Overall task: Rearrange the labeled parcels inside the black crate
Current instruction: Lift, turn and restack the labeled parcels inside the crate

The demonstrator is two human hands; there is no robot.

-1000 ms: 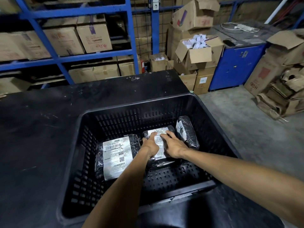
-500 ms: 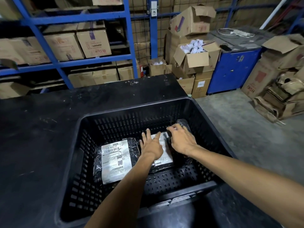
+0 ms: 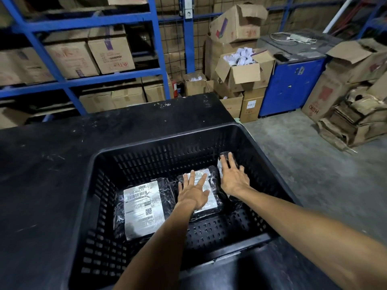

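A black slotted crate stands on a black table and holds three black-wrapped parcels with white labels. The largest parcel lies flat at the crate's left. My left hand rests flat, fingers spread, on the middle parcel. My right hand lies palm down with fingers apart on the right parcel, which leans against the crate's right wall. Neither hand grips anything.
The black table stretches left and behind the crate. Blue shelving with cardboard boxes stands behind it. Open cartons, a blue cabinet and flattened cardboard line the concrete floor at the right.
My left hand went from curled on the middle parcel to flat and spread. My right hand moved right, off the middle parcel and onto the right parcel.
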